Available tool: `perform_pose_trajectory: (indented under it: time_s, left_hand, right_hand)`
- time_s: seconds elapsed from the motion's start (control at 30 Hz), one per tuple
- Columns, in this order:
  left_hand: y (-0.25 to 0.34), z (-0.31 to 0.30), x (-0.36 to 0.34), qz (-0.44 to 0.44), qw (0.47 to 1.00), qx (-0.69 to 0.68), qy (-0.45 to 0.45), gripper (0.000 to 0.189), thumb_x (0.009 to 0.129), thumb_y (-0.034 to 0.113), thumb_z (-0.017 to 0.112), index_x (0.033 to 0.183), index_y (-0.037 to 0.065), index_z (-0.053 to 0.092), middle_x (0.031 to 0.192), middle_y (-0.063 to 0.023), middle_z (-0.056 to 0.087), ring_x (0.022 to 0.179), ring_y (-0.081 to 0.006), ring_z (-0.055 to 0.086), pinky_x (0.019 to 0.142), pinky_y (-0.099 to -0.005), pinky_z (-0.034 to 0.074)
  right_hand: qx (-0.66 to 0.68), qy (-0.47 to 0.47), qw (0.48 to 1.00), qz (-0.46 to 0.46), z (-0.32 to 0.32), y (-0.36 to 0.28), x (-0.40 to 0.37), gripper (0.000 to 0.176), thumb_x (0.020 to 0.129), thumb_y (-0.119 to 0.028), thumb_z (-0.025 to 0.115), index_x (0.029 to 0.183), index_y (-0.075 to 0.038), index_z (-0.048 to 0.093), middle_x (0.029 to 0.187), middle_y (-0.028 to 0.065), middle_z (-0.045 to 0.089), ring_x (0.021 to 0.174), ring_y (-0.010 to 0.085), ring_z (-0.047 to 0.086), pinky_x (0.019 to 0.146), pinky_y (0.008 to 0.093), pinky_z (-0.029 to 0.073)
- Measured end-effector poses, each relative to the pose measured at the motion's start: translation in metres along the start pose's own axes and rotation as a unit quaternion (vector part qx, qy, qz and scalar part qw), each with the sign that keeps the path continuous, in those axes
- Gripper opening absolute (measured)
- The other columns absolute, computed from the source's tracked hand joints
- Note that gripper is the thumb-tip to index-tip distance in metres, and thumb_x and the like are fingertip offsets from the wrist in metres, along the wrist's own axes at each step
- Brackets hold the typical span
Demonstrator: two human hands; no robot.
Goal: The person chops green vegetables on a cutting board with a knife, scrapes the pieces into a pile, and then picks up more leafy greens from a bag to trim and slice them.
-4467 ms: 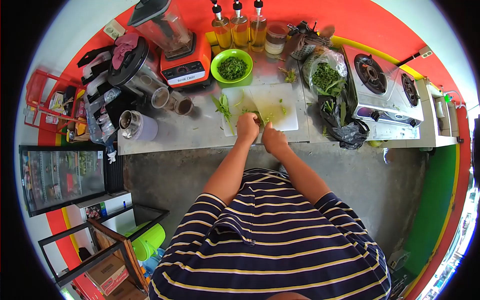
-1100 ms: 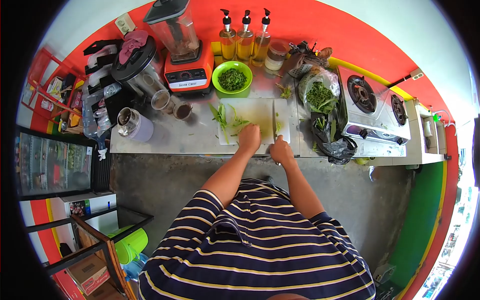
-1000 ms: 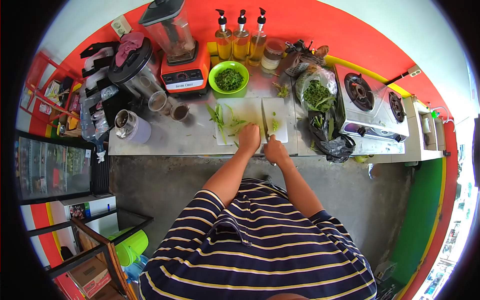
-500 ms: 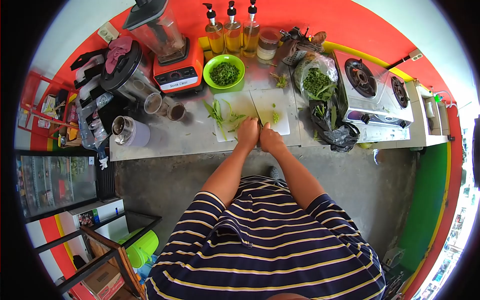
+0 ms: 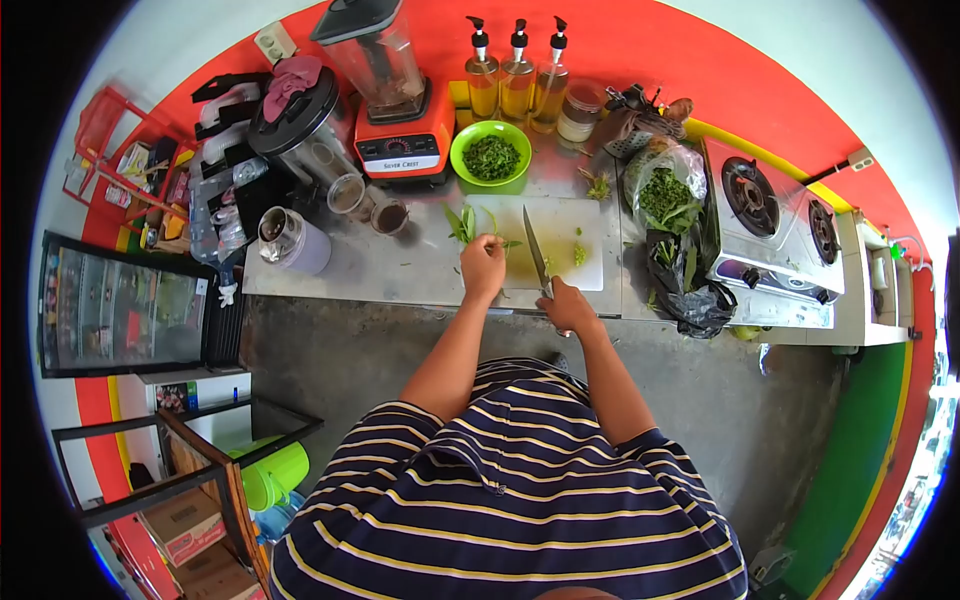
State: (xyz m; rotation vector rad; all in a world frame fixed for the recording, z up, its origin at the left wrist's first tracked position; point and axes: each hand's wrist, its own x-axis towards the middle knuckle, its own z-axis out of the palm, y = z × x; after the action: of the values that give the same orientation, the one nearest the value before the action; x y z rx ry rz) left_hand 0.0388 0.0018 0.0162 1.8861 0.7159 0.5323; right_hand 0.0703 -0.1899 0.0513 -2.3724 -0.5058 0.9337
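On the steel counter lies a white cutting board (image 5: 560,225). My left hand (image 5: 483,266) rests at the board's left edge, fingers closed on a bunch of long green leaves (image 5: 466,223). My right hand (image 5: 566,306) grips the handle of a knife (image 5: 536,258); its blade points away from me across the board. A few chopped green bits (image 5: 578,254) lie on the board to the right of the blade.
A green bowl of chopped greens (image 5: 490,155) stands behind the board, an orange blender (image 5: 397,150) to its left, three oil bottles (image 5: 516,80) at the wall. Bags of greens (image 5: 667,195) and a two-burner gas stove (image 5: 775,225) are to the right. Cups (image 5: 295,243) stand left.
My hands were together at the board's near edge; now they are apart. The left hand has shifted left onto the leaves and the knife blade lies angled across the board.
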Motion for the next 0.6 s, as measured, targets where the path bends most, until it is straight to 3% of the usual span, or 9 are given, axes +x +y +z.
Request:
perform_pose_trajectory:
  time_s: [0.07, 0.17, 0.27, 0.33, 0.43, 0.5, 0.53, 0.6]
  left_hand:
    - [-0.003, -0.013, 0.007, -0.012, 0.999, 0.014, 0.040, 0.016, 0.080, 0.004, 0.066, 0.095, 0.004, 0.073, 0.090, -0.0145, 0.071, 0.080, -0.0292, 0.069, 0.076, -0.0397, 0.053]
    - [-0.022, -0.030, 0.017, 0.042, 0.990, 0.115, 0.073, 0.021, 0.076, 0.005, 0.071, 0.096, 0.006, 0.072, 0.096, -0.0143, 0.068, 0.091, -0.0313, 0.066, 0.085, -0.0412, 0.052]
    - [-0.029, -0.038, 0.017, 0.007, 0.991, 0.132, 0.027, 0.025, 0.073, 0.007, 0.075, 0.098, 0.008, 0.073, 0.103, -0.0142, 0.064, 0.101, -0.0333, 0.062, 0.090, -0.0425, 0.050]
    - [-0.032, -0.038, 0.012, -0.003, 0.990, 0.144, 0.002, 0.024, 0.073, 0.009, 0.075, 0.098, 0.009, 0.073, 0.104, -0.0138, 0.064, 0.103, -0.0332, 0.061, 0.091, -0.0421, 0.049]
    - [-0.035, -0.033, 0.005, 0.063, 0.978, 0.192, 0.048, 0.023, 0.072, 0.009, 0.079, 0.094, 0.008, 0.075, 0.098, -0.0157, 0.065, 0.097, -0.0332, 0.062, 0.086, -0.0421, 0.050]
    - [-0.035, -0.033, 0.006, 0.005, 0.988, 0.155, 0.011, 0.017, 0.076, 0.013, 0.078, 0.093, 0.011, 0.076, 0.109, -0.0122, 0.061, 0.108, -0.0337, 0.053, 0.095, -0.0434, 0.046]
    - [-0.034, -0.033, 0.007, 0.004, 0.988, 0.155, 0.012, 0.017, 0.076, 0.013, 0.078, 0.093, 0.011, 0.076, 0.109, -0.0122, 0.061, 0.108, -0.0337, 0.053, 0.095, -0.0434, 0.046]
    - [-0.027, -0.034, 0.011, 0.059, 0.984, 0.155, 0.060, 0.012, 0.078, 0.013, 0.077, 0.090, 0.010, 0.076, 0.108, -0.0121, 0.061, 0.106, -0.0331, 0.054, 0.092, -0.0422, 0.046]
  right_hand:
    - [-0.015, 0.003, 0.999, 0.038, -0.007, 0.001, -0.008, 0.042, 0.091, -0.027, 0.064, 0.117, 0.004, 0.050, 0.101, 0.0335, 0.067, 0.095, 0.0486, 0.067, 0.085, 0.0531, 0.052]
    - [-0.006, 0.035, 0.998, 0.058, -0.007, 0.020, -0.005, 0.044, 0.090, -0.028, 0.066, 0.119, 0.002, 0.051, 0.103, 0.0349, 0.066, 0.100, 0.0478, 0.065, 0.088, 0.0538, 0.051]
    - [-0.028, 0.068, 0.996, 0.042, -0.013, 0.027, -0.004, 0.045, 0.088, -0.029, 0.068, 0.117, 0.002, 0.053, 0.105, 0.0343, 0.066, 0.103, 0.0481, 0.064, 0.089, 0.0540, 0.050]
    - [-0.005, 0.071, 0.997, 0.030, -0.020, 0.031, -0.002, 0.045, 0.087, -0.029, 0.069, 0.117, 0.002, 0.054, 0.106, 0.0334, 0.066, 0.103, 0.0484, 0.064, 0.089, 0.0535, 0.050]
    - [0.050, 0.083, 0.995, 0.017, -0.027, 0.036, -0.002, 0.046, 0.086, -0.029, 0.070, 0.116, 0.002, 0.056, 0.105, 0.0308, 0.068, 0.103, 0.0487, 0.063, 0.088, 0.0533, 0.050]
    - [0.048, 0.101, 0.994, 0.007, -0.036, 0.036, -0.006, 0.046, 0.086, -0.028, 0.070, 0.118, 0.002, 0.056, 0.093, 0.0277, 0.070, 0.092, 0.0465, 0.067, 0.082, 0.0511, 0.051]
    - [0.047, 0.100, 0.994, 0.006, -0.041, 0.033, -0.009, 0.046, 0.086, -0.028, 0.070, 0.118, 0.002, 0.056, 0.093, 0.0277, 0.070, 0.092, 0.0465, 0.067, 0.082, 0.0511, 0.051]
    - [0.072, 0.104, 0.992, -0.008, -0.052, 0.026, -0.015, 0.041, 0.088, -0.026, 0.069, 0.115, 0.002, 0.057, 0.078, 0.0218, 0.070, 0.074, 0.0391, 0.070, 0.070, 0.0463, 0.053]
